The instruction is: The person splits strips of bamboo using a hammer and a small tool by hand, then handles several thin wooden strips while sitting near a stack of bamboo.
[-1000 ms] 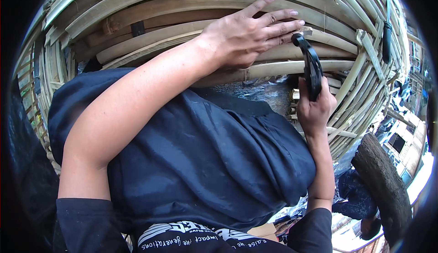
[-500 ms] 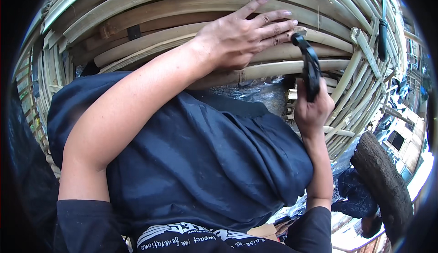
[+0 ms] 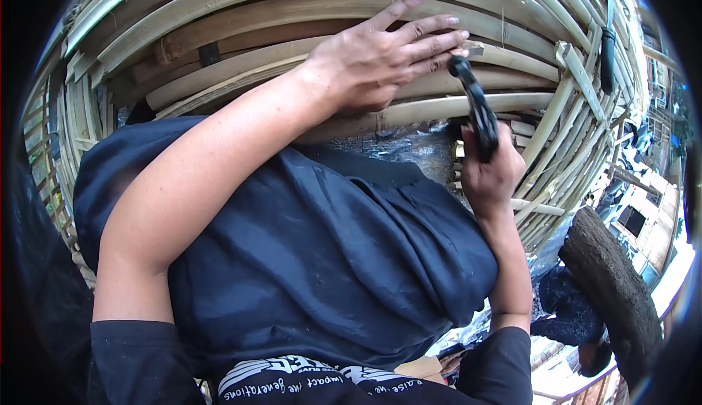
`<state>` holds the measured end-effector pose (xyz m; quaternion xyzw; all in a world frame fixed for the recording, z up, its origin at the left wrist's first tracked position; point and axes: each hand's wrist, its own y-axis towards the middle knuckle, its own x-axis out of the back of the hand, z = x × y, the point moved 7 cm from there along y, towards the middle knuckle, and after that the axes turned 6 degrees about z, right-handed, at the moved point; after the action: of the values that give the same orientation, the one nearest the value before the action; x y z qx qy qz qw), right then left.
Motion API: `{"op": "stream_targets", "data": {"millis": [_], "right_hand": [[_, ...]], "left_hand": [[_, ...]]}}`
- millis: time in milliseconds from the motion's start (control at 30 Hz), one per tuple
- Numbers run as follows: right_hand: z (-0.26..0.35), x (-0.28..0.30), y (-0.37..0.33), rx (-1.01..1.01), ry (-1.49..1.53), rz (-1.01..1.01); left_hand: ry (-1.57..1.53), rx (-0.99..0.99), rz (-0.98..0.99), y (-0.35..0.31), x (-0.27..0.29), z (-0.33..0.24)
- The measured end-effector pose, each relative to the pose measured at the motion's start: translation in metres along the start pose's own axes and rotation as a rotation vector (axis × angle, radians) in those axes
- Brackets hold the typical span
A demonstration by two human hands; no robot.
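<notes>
My left hand (image 3: 387, 58) lies flat across the split bamboo slats (image 3: 285, 21), fingers spread and stretched out to the right. Its fingertips reach close to the cut end of a slat (image 3: 474, 48). In my closed right hand (image 3: 493, 171) is a black curved hand tool (image 3: 479, 105), whose exact kind I cannot make out. The tool points up and slightly left. Its rounded far end appears right beside my left fingertips; whether it touches the slat I cannot tell.
Dark blue cloth (image 3: 314, 237) covers my lap. A black-handled blade (image 3: 608, 58) stands among the bamboo strips at the right. A thick log (image 3: 610, 281) leans at the lower right, with a person in dark clothes (image 3: 563, 306) beside it. Silvery sheeting (image 3: 409, 145) shows below the slats.
My right hand and the black tool have moved a little to the left. My left hand keeps its place on the slats. The whole view has shifted slightly.
</notes>
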<state>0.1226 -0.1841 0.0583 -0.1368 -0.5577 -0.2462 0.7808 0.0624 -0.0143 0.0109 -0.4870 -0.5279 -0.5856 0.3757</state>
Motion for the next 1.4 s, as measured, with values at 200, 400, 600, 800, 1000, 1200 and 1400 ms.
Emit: {"op": "stream_targets", "data": {"millis": [200, 400, 600, 800, 1000, 1200, 1400], "right_hand": [[-0.002, -0.003, 0.01, -0.071, 0.068, 0.014], [0.012, 0.02, -0.003, 0.07, 0.081, -0.233], [0.01, 0.016, -0.006, 0.086, 0.034, -0.199], [0.014, 0.029, -0.01, 0.163, 0.003, -0.306], [-0.002, 0.0, 0.005, 0.036, 0.038, 0.005], [-0.003, -0.002, 0.005, 0.035, 0.021, 0.038], [-0.003, 0.007, 0.008, -0.04, -0.023, -0.008]], "left_hand": [[0.03, -0.016, -0.005, -0.001, -0.003, -0.001], [0.042, -0.021, 0.015, 0.001, 0.004, -0.004], [0.166, -0.025, 0.005, 0.002, 0.001, -0.006], [-0.006, -0.016, -0.012, 0.001, 0.002, -0.005], [-0.021, -0.007, 0.001, 0.0, 0.0, 0.0], [0.004, -0.016, -0.002, 0.001, 0.004, -0.007], [0.052, -0.012, 0.038, 0.0, -0.005, -0.005]]}}
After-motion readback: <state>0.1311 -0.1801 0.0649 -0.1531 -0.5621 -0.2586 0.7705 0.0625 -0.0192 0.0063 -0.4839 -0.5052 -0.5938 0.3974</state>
